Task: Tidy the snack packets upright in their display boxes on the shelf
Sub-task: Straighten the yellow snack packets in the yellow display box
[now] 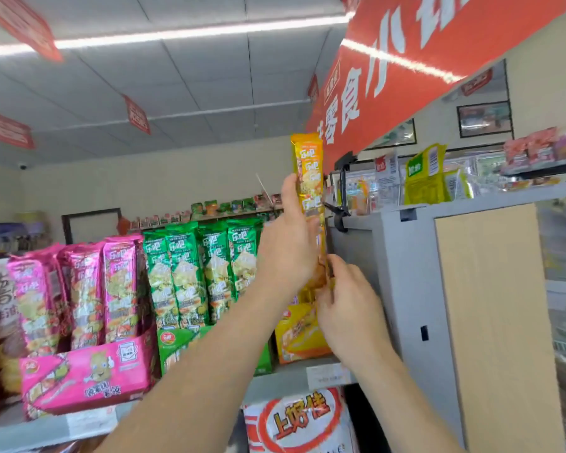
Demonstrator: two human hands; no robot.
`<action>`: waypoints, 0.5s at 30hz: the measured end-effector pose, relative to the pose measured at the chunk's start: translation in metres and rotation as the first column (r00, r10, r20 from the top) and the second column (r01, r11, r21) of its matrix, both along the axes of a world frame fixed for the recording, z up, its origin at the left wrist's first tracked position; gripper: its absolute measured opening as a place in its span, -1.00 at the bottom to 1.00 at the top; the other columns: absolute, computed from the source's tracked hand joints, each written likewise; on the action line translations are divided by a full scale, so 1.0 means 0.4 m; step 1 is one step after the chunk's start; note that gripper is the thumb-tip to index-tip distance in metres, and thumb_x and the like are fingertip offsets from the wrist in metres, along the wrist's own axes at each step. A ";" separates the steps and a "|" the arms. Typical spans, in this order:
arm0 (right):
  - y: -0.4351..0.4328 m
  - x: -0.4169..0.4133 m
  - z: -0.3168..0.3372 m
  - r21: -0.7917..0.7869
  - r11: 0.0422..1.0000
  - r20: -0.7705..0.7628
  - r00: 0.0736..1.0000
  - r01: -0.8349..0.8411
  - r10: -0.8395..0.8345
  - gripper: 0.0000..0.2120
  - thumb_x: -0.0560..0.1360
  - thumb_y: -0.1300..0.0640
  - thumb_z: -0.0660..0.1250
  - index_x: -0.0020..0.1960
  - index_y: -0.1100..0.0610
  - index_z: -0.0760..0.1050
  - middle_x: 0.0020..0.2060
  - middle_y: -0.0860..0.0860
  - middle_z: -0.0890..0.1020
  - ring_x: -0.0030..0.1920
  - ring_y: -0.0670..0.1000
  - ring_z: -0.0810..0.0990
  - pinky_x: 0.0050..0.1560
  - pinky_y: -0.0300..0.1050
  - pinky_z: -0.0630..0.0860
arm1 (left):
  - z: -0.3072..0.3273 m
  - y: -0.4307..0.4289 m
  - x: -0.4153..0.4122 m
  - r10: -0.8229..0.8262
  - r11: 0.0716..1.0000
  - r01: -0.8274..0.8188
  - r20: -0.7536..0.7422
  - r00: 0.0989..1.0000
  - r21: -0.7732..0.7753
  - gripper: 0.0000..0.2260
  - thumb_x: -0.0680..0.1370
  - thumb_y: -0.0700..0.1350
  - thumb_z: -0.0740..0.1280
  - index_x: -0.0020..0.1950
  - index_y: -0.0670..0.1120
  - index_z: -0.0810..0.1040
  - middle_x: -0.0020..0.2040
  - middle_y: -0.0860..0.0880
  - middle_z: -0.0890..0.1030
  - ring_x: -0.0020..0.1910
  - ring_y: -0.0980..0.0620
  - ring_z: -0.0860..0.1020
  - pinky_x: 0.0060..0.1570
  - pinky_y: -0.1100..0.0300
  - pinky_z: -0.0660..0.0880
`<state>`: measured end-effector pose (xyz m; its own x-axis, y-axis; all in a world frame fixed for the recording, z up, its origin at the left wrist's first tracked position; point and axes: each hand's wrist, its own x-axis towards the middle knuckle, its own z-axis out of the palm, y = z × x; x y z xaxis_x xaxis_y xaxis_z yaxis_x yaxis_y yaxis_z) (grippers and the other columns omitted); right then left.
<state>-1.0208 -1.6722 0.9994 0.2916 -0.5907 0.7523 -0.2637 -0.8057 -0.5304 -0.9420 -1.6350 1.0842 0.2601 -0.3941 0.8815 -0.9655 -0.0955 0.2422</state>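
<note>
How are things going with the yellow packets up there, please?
Left hand grips yellow packet upright. Right hand pinches its lower end above yellow display box. Grey shelf post close beside.

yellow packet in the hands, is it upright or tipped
Upright. The yellow snack packet stands vertical, left hand gripping its middle, right hand pinching its lower end above the yellow display box.

Shop: snack shelf (281, 384), red banner (406, 60)
</note>
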 end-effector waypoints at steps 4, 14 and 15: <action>-0.028 0.030 0.009 0.012 0.997 -0.076 0.994 0.081 -0.080 -0.57 0.49 0.32 0.16 0.36 0.18 0.36 0.18 0.16 0.54 0.20 0.21 0.50 0.11 0.02 0.42 | -0.054 -0.064 0.050 0.079 0.990 -0.067 -0.097 0.992 0.123 -0.35 0.62 -0.10 0.24 0.58 -0.08 -0.07 -0.09 -0.17 0.66 -0.12 -0.25 0.61 -0.32 0.13 0.23; -0.128 0.111 0.137 0.268 0.947 -0.387 0.920 0.175 -0.060 -0.91 0.57 0.14 0.25 0.03 0.14 0.48 0.12 0.16 0.62 0.11 0.21 0.59 -0.14 -0.12 0.38 | -0.124 -0.078 0.080 0.115 0.965 -0.052 -0.234 0.966 0.258 -0.41 0.57 -0.20 0.26 0.54 -0.03 0.08 0.41 -0.27 0.25 0.33 -0.32 0.32 0.26 -0.13 0.35; -0.142 0.126 0.148 0.300 0.939 -0.415 0.909 0.170 -0.032 -0.82 0.57 0.16 0.23 0.12 0.19 0.50 0.15 0.19 0.61 0.13 0.21 0.59 -0.12 -0.11 0.40 | -0.124 -0.072 0.082 0.123 0.952 -0.058 -0.204 0.971 0.300 -0.44 0.57 -0.22 0.23 0.53 -0.02 0.12 0.43 -0.28 0.22 0.32 -0.35 0.35 0.24 -0.14 0.37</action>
